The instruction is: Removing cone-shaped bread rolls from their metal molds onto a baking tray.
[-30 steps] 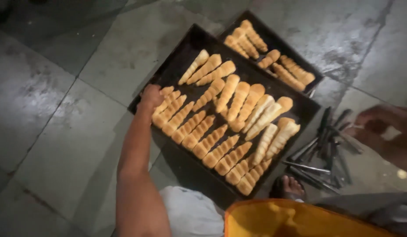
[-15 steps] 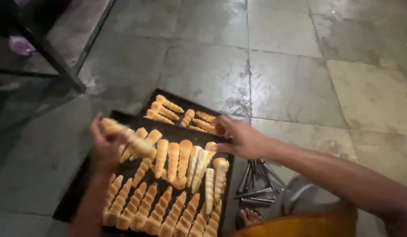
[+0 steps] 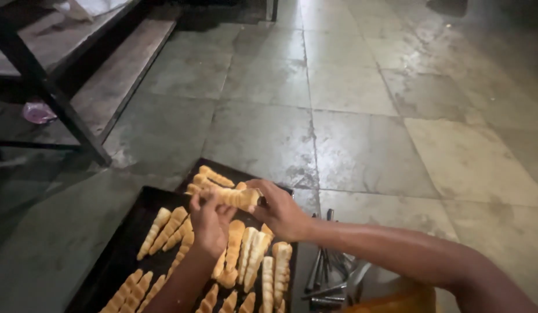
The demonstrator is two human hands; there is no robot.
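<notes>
Both hands hold one golden spiral pastry cone [image 3: 233, 197] above a dark baking tray [image 3: 130, 232]. My left hand [image 3: 211, 223] grips its wide left end. My right hand [image 3: 280, 211] pinches the narrow right end, where a metal tip shows. Several more baked cones [image 3: 251, 255] lie in rows on the tray below. A second dark tray [image 3: 254, 174] with a few cones [image 3: 214, 175] sits just behind, partly hidden by my hands.
A pile of bare metal cone moulds [image 3: 330, 272] lies on the tiled floor [image 3: 350, 133] right of the tray. An orange container [image 3: 396, 301] sits at the bottom edge. A dark metal rack [image 3: 54, 93] with shelves stands at upper left.
My left hand lifted a cone off the tray and my right hand came in from the right to take its other end. The view tilted up toward the floor.
</notes>
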